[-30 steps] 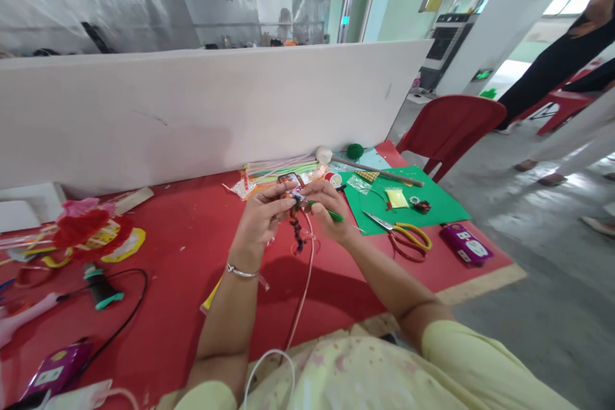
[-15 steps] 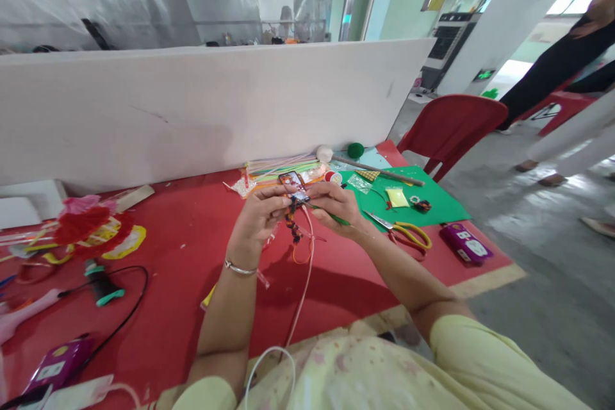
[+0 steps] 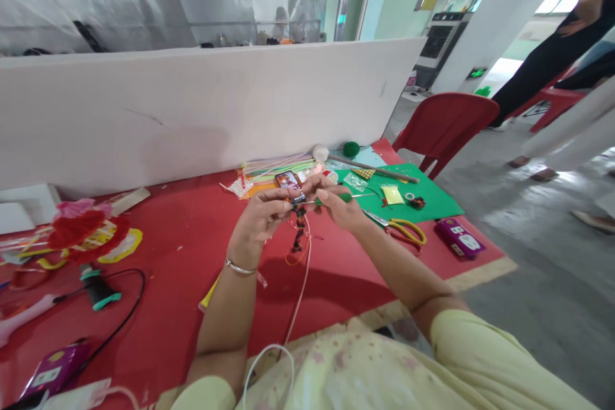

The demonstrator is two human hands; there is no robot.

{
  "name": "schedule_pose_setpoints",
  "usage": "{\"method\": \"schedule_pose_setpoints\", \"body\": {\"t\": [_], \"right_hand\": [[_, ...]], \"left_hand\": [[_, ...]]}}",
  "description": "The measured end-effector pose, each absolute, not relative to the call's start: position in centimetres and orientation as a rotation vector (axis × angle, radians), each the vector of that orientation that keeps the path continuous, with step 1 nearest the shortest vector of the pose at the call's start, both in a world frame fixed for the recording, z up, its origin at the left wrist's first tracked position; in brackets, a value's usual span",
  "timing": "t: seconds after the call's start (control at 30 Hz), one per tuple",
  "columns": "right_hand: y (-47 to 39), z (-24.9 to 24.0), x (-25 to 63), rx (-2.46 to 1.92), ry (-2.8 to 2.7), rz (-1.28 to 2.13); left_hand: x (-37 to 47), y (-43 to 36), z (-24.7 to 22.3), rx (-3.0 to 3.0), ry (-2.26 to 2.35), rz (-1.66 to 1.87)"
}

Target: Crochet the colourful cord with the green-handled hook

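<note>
"Where was the dark-and-orange strand (image 3: 298, 230)?"

"Left of the green sheet (image 3: 439, 205), hanging above the red table (image 3: 173, 237) from the left hand (image 3: 254, 221)."

"Condition of that hand?"

"Thumb and fingers pinched the strand's upper end. A silver bangle (image 3: 241, 268) circled the wrist."

"And the right hand (image 3: 342, 213)?"

"By the left edge of the green sheet, fingers closed around a green-handled tool (image 3: 344, 197). The fingertips were close to the strand's top; whether they touched it could not be determined."

"Surrounding items?"

"A phone (image 3: 287, 180), screen lit, was observed left of the green sheet. Scissors (image 3: 407, 225) lay across the sheet's near edge, a purple socket box (image 3: 459, 239) sat just beside its near right corner, and a yellow packet (image 3: 393, 195) rested on it."
</note>
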State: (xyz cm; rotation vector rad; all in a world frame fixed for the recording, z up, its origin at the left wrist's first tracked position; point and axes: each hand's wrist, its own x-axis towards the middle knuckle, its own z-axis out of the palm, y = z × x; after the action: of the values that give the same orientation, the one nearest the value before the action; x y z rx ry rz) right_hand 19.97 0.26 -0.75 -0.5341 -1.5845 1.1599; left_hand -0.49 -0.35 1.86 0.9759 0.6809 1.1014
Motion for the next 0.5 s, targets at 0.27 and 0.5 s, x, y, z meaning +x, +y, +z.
{"method": "schedule_pose_setpoints", "body": {"t": [0.27, 0.5], "right_hand": [[-1.6, -3.0, 15.0, -0.820, -1.151, 0.870], [-2.9, -3.5, 14.8, -0.761, -1.365, 0.094]], "left_hand": [[2.7, -1.3, 0.2, 1.309, 0.962, 1.608], [2.3, -2.1, 1.6, 0.906, 0.682, 1.311]]}}
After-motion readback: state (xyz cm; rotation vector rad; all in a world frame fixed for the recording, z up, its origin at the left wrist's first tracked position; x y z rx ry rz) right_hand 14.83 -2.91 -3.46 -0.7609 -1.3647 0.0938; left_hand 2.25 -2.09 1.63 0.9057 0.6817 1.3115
